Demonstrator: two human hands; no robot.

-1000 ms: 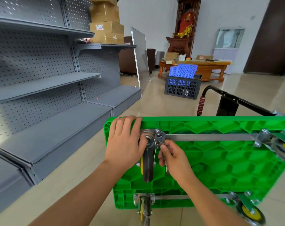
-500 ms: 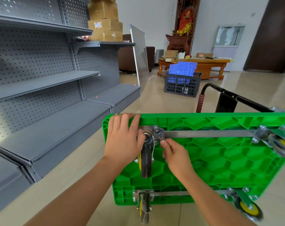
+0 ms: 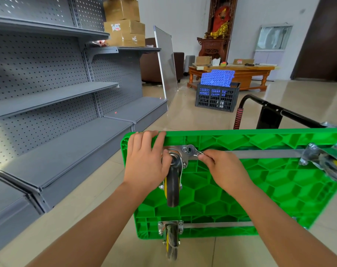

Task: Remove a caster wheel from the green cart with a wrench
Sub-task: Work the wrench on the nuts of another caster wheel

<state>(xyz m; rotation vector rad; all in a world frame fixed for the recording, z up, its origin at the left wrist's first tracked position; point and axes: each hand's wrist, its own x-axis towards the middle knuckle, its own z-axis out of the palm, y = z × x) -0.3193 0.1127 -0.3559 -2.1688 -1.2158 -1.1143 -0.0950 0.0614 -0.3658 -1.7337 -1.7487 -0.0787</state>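
The green cart lies upside down on the floor, its honeycomb underside facing me. A dark caster wheel with a steel mounting plate stands at its top left corner. My left hand lies over the cart's corner, thumb pressed against the caster's swivel. My right hand pinches the handle of a small steel wrench, whose head sits on a bolt of the mounting plate. The wrench handle points right, along a steel bar.
Grey metal shelving runs along the left. A second caster sits at the cart's near edge, others at the right. The cart's black handle lies beyond. A black crate and a wooden table stand farther back.
My right hand has swung the wrench handle from pointing down toward me up to pointing right. My left hand has stayed on the cart's corner.
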